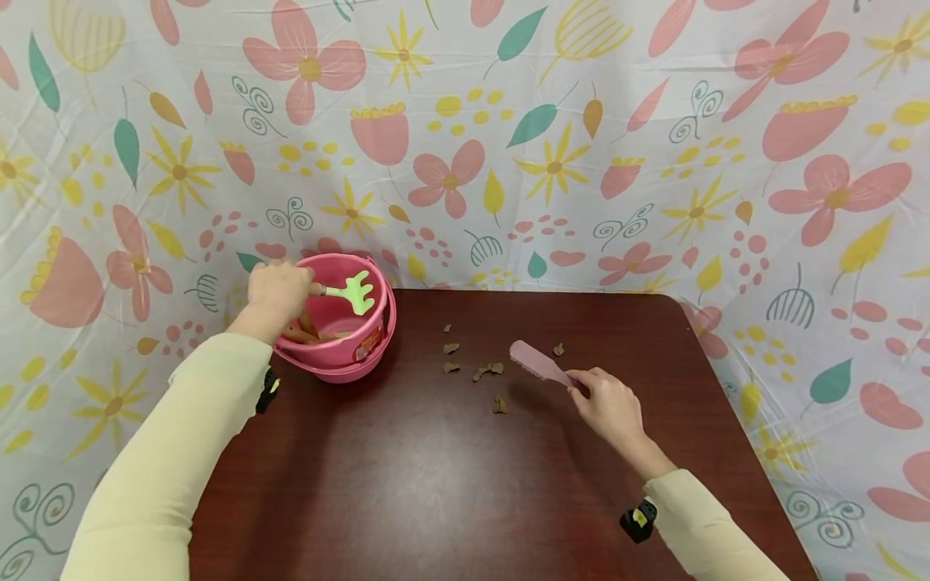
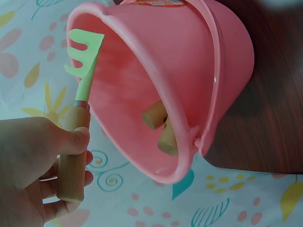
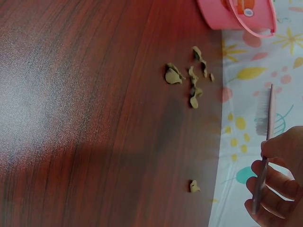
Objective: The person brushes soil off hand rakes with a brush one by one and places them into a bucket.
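My left hand (image 1: 279, 292) grips the wooden handle of a small green toy rake (image 2: 85, 71), its prongs over the mouth of a pink bucket (image 1: 341, 355). Wooden handles (image 2: 165, 139) of other tools lie inside the bucket; their far ends are hidden. In my right hand (image 1: 610, 406) is a pale pink brush (image 1: 538, 362), held by its handle above the table with the bristles facing down and left. Several dry brown leaf bits (image 1: 500, 403) lie scattered on the table near the brush, apart from it.
The dark wooden table (image 1: 436, 500) reaches back to a flower-printed cloth (image 1: 450, 97) hanging behind and at both sides. The bucket stands at the table's back left, its handle (image 2: 218, 71) folded down. One leaf bit (image 1: 559, 349) lies right of the brush head.
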Demonstrator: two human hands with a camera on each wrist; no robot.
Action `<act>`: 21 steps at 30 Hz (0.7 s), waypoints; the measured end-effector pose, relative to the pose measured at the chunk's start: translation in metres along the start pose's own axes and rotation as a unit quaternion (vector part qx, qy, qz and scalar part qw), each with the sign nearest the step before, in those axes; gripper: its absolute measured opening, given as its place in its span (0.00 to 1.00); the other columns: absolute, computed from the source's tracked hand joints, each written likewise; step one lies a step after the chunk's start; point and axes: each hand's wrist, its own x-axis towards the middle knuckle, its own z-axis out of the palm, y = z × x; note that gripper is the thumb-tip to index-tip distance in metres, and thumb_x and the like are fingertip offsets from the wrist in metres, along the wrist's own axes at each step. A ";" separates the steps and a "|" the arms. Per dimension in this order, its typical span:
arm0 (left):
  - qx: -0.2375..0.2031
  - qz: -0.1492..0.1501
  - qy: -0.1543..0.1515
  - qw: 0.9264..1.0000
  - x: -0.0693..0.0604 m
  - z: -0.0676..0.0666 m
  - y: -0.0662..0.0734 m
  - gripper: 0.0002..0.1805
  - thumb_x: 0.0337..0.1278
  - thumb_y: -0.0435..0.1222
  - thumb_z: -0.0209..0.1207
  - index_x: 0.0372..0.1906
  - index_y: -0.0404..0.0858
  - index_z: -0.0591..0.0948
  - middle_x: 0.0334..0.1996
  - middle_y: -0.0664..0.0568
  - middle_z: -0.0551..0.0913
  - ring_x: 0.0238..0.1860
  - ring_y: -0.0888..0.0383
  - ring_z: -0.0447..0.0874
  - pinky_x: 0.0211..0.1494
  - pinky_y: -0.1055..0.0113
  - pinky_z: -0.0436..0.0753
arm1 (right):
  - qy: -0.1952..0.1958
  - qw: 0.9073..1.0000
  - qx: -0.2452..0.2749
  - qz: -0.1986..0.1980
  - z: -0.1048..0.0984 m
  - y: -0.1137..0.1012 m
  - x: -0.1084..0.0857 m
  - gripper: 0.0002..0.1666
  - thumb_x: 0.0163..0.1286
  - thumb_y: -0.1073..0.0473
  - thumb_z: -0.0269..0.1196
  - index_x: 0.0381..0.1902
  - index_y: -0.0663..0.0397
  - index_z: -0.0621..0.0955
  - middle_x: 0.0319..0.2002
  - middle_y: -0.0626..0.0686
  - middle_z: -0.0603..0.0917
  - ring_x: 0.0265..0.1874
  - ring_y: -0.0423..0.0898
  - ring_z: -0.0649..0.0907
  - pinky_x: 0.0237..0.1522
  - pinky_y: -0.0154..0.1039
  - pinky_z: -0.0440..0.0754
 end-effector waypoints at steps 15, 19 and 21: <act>-0.002 -0.003 -0.017 1.000 0.007 0.013 0.012 0.17 0.59 0.46 0.56 0.45 0.37 0.80 0.39 0.39 0.79 0.42 0.41 0.75 0.45 0.48 0.72 | -0.019 1.000 0.002 0.004 0.001 -0.003 -0.001 0.16 0.55 0.60 0.67 0.44 0.50 0.84 0.35 0.53 0.84 0.19 0.43 0.76 0.14 0.35 0.66; 0.007 -0.002 -0.024 1.000 0.006 0.017 0.014 0.18 0.59 0.46 0.55 0.45 0.36 0.80 0.38 0.38 0.78 0.42 0.41 0.75 0.44 0.48 0.73 | -0.023 1.000 0.005 0.003 0.002 -0.003 -0.002 0.15 0.56 0.60 0.66 0.44 0.50 0.84 0.35 0.54 0.84 0.18 0.42 0.76 0.13 0.34 0.65; 0.014 -0.002 -0.028 1.000 0.006 0.019 0.015 0.19 0.58 0.46 0.56 0.45 0.35 0.80 0.37 0.38 0.78 0.40 0.42 0.75 0.44 0.48 0.75 | -0.026 1.000 0.005 0.003 0.002 -0.004 -0.002 0.15 0.56 0.60 0.66 0.44 0.50 0.83 0.36 0.54 0.84 0.18 0.42 0.75 0.12 0.34 0.64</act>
